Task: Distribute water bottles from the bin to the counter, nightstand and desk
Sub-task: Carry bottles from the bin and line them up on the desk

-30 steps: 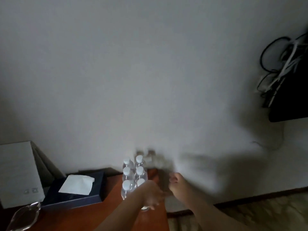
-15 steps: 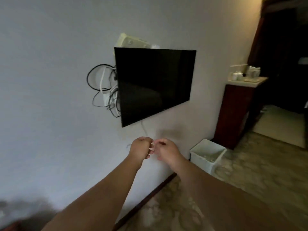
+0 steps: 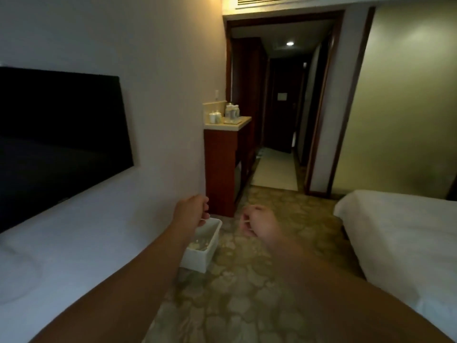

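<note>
My left hand (image 3: 191, 210) and right hand (image 3: 257, 222) are both up in front of me, fingers curled loosely, holding nothing. The white bin (image 3: 202, 246) sits on the floor by the wall, just under my left hand, near the counter (image 3: 235, 123). I can't make out bottles inside. I think full bottles are heavy and smooth, so I'd grab one around its middle.

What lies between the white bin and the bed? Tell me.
Head view: only bare patterned carpet on the floor between the white bin and the bed. The right hand hangs in the air above that stretch.
</note>
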A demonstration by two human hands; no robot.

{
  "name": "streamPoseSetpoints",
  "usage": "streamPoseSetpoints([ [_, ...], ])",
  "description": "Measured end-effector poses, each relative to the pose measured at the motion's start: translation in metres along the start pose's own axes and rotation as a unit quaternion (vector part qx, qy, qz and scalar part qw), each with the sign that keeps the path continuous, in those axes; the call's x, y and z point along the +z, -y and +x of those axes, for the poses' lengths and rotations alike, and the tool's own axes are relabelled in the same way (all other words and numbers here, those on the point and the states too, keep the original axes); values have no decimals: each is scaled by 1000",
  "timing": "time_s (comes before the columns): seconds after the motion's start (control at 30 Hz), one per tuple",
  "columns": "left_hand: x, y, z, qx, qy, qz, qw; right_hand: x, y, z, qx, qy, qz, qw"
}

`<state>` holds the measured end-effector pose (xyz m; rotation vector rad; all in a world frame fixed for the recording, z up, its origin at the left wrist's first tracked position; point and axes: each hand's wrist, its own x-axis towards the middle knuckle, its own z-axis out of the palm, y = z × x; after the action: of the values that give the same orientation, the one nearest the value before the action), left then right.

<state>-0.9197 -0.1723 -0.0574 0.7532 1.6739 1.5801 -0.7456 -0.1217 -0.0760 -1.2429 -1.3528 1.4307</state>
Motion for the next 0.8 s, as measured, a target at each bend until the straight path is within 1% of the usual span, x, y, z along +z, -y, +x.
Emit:
streamPoseSetpoints([
  [0.1, 39, -3, 68, 6, 16, -24, 1000, -15, 12, 66, 6, -23, -23, 999],
  [0.2, 67, -10, 142, 13, 18, -31, 999, -15, 29, 137, 9, -23, -33, 999],
  [0.33, 98, -19, 245, -8, 36, -21, 999, -9, 49, 230, 32, -15, -65, 997],
  [0.47, 126, -15, 334, -21, 35, -37, 998, -2, 51, 320, 33, -13, -81, 996],
  [0.67, 164, 9, 442, -49, 5, -42, 998, 19, 31, 463, 92, 9, -69, 993],
  [0.8, 186, 12, 517, -47, -43, -22, 998, 39, 29, 565, 81, 32, -93, 992],
])
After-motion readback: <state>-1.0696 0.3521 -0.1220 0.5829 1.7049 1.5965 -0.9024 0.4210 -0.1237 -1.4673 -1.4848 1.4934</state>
